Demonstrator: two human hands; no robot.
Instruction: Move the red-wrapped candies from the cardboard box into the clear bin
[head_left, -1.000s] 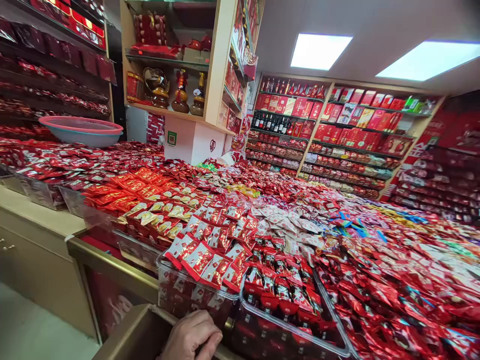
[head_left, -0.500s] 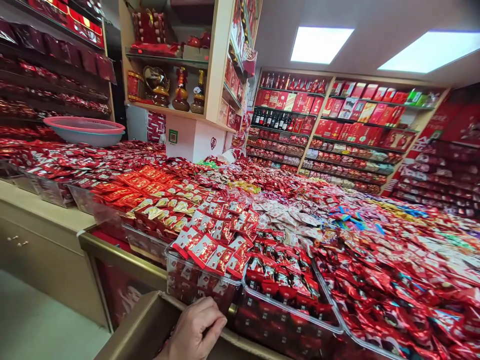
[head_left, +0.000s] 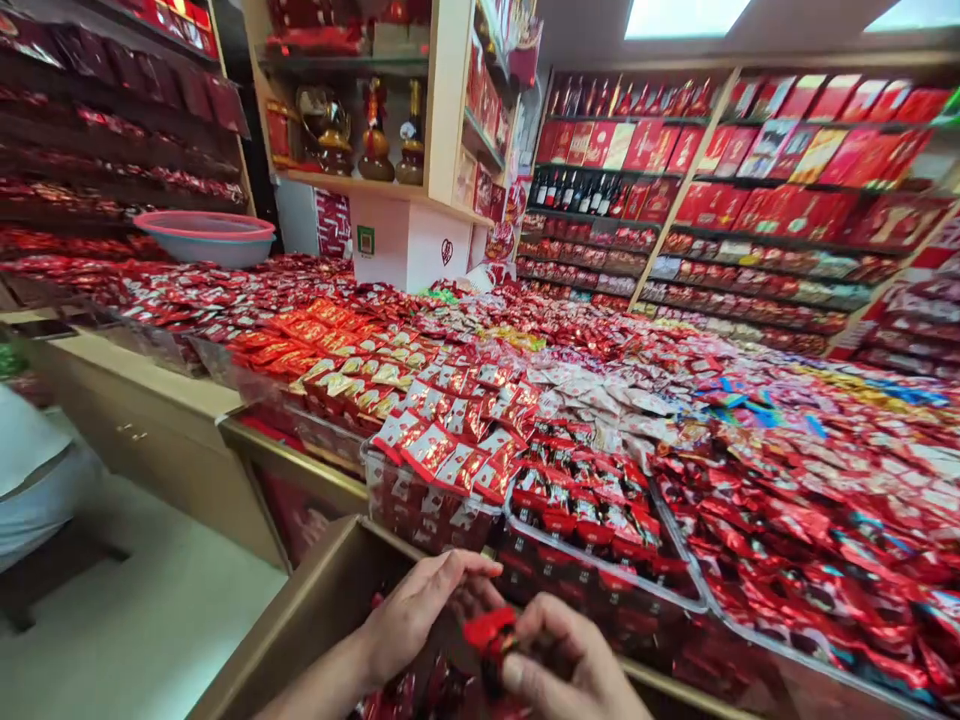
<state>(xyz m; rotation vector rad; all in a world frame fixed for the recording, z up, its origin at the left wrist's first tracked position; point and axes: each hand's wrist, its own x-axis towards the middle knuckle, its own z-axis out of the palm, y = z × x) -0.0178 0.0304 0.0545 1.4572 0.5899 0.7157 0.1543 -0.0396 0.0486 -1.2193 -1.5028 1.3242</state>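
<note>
My right hand [head_left: 574,660] pinches a small candy [head_left: 489,635] in a red and dark wrapper between thumb and fingers. Beside it, my left hand [head_left: 424,605] is held palm inward with its fingers stretched towards the candy; whether they touch it I cannot tell. Both hands are over an open cardboard box [head_left: 289,635], where more red-wrapped candies [head_left: 450,688] lie, partly hidden by my arms. Just beyond the hands stand a clear plastic bin of red and black wrapped candies [head_left: 585,490] and another with red and white packets [head_left: 442,455].
Heaps of wrapped sweets [head_left: 810,500] cover the long counter. A pink and blue basin [head_left: 210,240] rests on them at the far left. Wooden cupboards [head_left: 142,400] run along the left, where a person in light clothing [head_left: 37,480] is partly in view. Stocked shelves [head_left: 675,190] line the back.
My right hand has come into view with the candy. My left hand, loosely curled before, has stretched out its fingers. The view has tilted down and turned left, bringing the person into sight.
</note>
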